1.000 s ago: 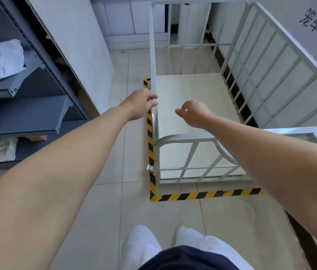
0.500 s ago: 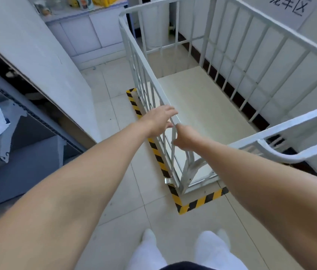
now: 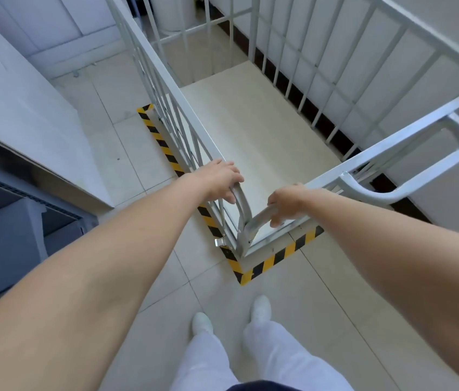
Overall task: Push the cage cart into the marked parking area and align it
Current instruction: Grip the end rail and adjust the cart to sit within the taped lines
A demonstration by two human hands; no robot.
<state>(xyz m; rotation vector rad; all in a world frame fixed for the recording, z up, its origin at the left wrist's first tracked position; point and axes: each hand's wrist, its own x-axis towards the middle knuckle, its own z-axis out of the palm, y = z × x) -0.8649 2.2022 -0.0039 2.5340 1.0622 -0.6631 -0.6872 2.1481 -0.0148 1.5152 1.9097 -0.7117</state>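
A white metal cage cart [image 3: 253, 131] with barred sides and a pale floor panel stands inside a corner of yellow-and-black floor tape [image 3: 273, 258]. The cart's near left corner sits just inside the tape corner. My left hand [image 3: 220, 179] grips the top rail of the left side near that corner. My right hand [image 3: 287, 203] grips the curved top rail of the near side, fingers curled round it. The cart's right side runs close along the wall.
A grey shelving unit [image 3: 11, 230] and a white panel [image 3: 25, 114] stand to the left. White cabinets [image 3: 62, 32] line the back. A wall with a dark skirting [image 3: 321, 119] lies right of the cart. My feet [image 3: 231, 314] stand on tiled floor behind the tape.
Both hands moved from above the cart onto its top rails at the near left corner and took hold. My view swung left, toward that corner.
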